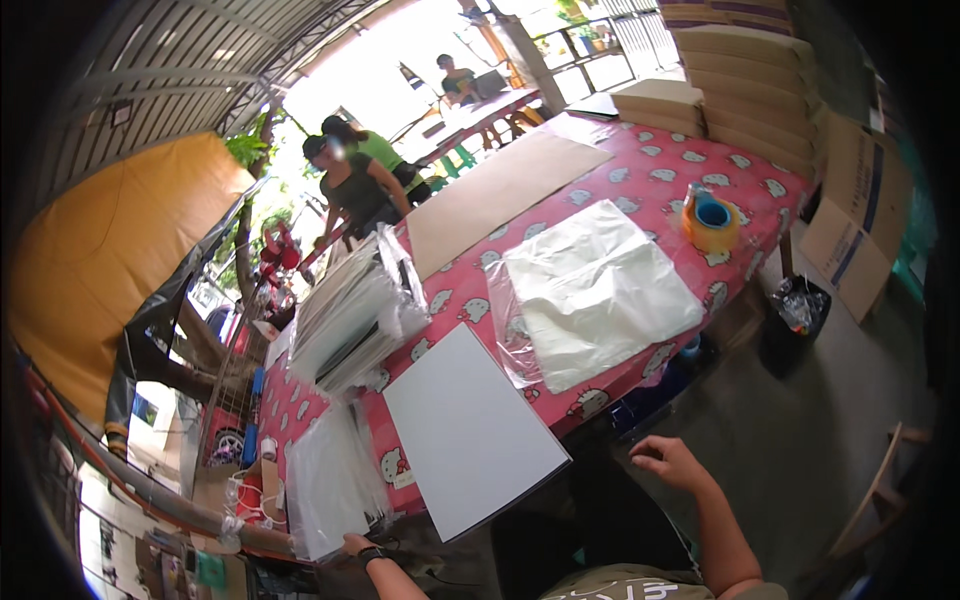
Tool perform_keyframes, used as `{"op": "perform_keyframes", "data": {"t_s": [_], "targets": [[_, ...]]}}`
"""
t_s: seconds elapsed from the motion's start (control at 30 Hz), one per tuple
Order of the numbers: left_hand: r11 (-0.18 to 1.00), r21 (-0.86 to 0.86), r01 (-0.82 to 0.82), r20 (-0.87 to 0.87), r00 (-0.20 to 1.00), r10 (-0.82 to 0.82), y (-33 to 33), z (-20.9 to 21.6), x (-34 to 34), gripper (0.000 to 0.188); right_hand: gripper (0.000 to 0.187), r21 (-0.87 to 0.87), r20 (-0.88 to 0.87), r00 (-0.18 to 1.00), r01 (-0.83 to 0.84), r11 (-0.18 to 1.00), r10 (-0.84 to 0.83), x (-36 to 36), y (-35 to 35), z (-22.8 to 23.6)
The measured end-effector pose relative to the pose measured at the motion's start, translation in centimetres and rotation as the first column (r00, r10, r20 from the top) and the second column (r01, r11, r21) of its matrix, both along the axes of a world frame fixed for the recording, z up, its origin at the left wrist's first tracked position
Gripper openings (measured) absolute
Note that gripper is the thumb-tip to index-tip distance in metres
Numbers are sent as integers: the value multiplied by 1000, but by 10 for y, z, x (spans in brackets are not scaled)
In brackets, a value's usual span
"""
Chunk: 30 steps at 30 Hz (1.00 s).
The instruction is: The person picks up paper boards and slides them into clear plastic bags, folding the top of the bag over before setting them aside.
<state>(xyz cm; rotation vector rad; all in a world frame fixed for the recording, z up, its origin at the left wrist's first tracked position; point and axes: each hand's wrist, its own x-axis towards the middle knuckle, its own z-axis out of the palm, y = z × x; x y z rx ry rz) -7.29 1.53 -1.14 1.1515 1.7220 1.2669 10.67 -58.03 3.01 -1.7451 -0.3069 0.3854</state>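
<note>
In front of me a blank white board (475, 430) lies at a slant, its near corner past the table's edge. To its left is a pile of white sheets in clear plastic (335, 480). My left hand (360, 546) pinches the near edge of this pile; its fingertips are partly hidden. My right hand (672, 463) hovers off the table's near edge, fingers loosely bent and apart, holding nothing. Beyond it a stack of clear plastic bags (605, 295) rests on the pink patterned tablecloth (460, 300).
A tall pile of plastic-sleeved boards (355, 320) stands at the left. Brown cardboard (510, 195) lies along the far side. Tape rolls (712, 215), stacked brown cardboard (750, 95) and a black bin (797, 310) are on the right. People (365, 180) stand beyond the table.
</note>
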Motion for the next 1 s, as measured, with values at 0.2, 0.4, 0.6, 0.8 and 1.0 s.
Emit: {"op": "perform_keyframes", "data": {"t_s": [0.2,0.4,0.6,0.8,1.0], "targets": [[968,249,6,41,999,-17,16,-30,-17,46,41,-148,-55,932,-362,921,357,-9,19,-67],[863,341,371,-438,876,-203,-35,-129,-75,44,77,-686,-154,841,-469,557,518,-31,91,-114],[411,-266,872,-622,171,-764,-211,-177,-33,47,77,-847,97,895,-156,508,436,-22,123,-141],[260,-271,927,-562,67,-825,-230,-154,-15,55,46,-849,438,794,213,483,421,-5,170,-188],[197,-420,886,-722,-195,-664,-214,-139,-40,56,27,-561,-204,804,-564,606,559,-19,254,-239]]}}
